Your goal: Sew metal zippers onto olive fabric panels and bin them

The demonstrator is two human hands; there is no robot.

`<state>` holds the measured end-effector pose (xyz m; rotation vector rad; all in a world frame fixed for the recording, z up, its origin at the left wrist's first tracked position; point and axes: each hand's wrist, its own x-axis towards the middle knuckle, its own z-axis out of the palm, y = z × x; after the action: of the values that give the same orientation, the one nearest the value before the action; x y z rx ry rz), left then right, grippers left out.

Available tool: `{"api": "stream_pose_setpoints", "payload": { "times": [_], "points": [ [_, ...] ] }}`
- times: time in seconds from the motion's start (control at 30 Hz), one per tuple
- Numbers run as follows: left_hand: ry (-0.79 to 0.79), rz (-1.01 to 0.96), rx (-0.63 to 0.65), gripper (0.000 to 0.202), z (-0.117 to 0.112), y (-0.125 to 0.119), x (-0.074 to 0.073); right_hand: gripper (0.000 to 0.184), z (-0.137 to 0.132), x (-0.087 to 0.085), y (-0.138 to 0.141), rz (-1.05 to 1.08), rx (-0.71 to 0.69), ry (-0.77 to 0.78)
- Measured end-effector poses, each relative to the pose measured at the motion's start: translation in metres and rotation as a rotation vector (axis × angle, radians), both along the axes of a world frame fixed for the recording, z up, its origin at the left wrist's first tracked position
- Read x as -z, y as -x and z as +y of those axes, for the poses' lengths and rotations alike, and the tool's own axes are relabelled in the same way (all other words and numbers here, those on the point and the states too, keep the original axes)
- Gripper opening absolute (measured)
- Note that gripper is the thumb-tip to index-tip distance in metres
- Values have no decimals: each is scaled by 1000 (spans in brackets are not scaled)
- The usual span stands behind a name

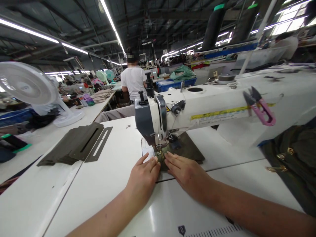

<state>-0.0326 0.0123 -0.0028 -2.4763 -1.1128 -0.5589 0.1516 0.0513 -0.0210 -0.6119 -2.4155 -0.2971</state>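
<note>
Under the sewing machine, left hand and right hand lie flattened, fingers outstretched, on dark fabric, partly hidden, any stitches too small to make out!

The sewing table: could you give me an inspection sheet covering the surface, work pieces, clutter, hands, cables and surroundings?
Surface: white table, with seams and ruler marks near the front.
Work pieces: dark green fabric under the sewing machine; a stack of dark pieces at the left, a slotted piece beside it.
Clutter: pink-handled snips on the machine's side; dark cloth with metal fittings at the right.
Hands: left hand and right hand both rest on the fabric near the needle area, fingers extended.
Cables: none that can be told for certain.
Surroundings: white fan, person in white, blue crate, long ceiling lights.
</note>
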Motion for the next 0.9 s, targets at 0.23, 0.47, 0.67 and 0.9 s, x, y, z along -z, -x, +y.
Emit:
{"api": "stream_pose_setpoints", "payload": {
  "times": [0.23,0.47,0.67,0.9],
  "points": [
    [5,31,43,29,13,-1,-7,21,11,-3,5,6,-14,5],
    [-1,16,0,29,28,1,-4,20,25,-4,9,39,-25,103],
    [-13,5,-11,26,32,5,0,19,30,-4,11,49,-32,169],
    [1,-34,-22,23,31,5,1,15,30,-6,10,-1,-18,275]
  ]
}}
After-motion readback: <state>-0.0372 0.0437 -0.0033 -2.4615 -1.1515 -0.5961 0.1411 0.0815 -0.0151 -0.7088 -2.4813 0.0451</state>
